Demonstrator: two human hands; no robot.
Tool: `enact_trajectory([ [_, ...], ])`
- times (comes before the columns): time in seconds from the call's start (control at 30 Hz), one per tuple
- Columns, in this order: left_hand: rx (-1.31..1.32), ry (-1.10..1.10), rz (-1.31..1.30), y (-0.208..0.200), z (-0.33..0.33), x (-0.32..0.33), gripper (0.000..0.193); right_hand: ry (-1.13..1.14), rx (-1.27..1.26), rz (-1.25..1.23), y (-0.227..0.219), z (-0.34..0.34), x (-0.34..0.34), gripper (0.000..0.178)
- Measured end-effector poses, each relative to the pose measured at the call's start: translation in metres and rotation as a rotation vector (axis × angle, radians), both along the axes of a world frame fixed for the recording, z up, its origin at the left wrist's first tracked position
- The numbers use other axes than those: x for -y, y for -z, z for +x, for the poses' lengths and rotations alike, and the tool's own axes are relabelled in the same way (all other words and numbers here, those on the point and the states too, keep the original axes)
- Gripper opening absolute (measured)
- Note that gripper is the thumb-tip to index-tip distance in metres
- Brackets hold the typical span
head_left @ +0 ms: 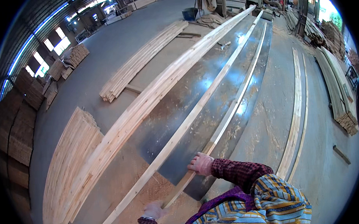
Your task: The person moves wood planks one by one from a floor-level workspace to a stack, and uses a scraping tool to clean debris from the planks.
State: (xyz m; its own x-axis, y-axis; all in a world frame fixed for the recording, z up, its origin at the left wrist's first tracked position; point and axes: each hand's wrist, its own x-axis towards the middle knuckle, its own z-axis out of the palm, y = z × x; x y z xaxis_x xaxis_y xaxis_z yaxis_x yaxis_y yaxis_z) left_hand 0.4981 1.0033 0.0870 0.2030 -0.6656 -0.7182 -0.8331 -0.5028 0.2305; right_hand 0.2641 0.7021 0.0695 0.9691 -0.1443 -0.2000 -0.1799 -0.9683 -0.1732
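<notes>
Right hand, fingers curled, grasps a long, pale wooden strip lying along the shiny grey metal table; left hand blurred by its near end, grip impossible to tell!

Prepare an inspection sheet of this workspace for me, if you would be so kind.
Surface: metal table, shiny in patches.
Workpieces: right strip, middle strip and left pile, all long pale wood, running along the table.
Clutter: sawdust; a small object farther up the table, unidentifiable.
Hands: right hand on the right strip; left hand blurred, at its near end.
Cables: nothing seen.
Surroundings: wood stacks on the floor, both sides; bucket beyond.
</notes>
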Motion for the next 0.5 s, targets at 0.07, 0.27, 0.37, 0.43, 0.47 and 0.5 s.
enact_trajectory([
  [0.07,-0.04,-0.012,-0.044,0.013,-0.021,0.035,0.053,0.023,-0.095,0.008,0.013,-0.019,0.04,0.035],
  [0.27,0.024,-0.015,-0.092,0.036,-0.117,0.195,0.048,0.148,-0.285,-0.058,0.026,-0.094,0.21,0.026],
  [0.37,0.201,0.007,-0.173,0.029,-0.168,0.276,0.048,0.136,-0.203,-0.085,0.039,-0.14,0.295,0.033],
  [0.43,0.213,-0.047,-0.163,0.038,-0.191,0.31,0.065,0.159,-0.306,-0.035,0.019,-0.166,0.349,0.034],
  [0.47,0.285,-0.039,-0.19,0.037,-0.207,0.321,0.069,0.173,-0.364,-0.012,0.008,-0.181,0.376,0.034],
  [0.5,0.353,-0.017,-0.213,0.029,-0.223,0.337,0.074,0.177,-0.358,-0.03,0.009,-0.197,0.402,0.034],
])
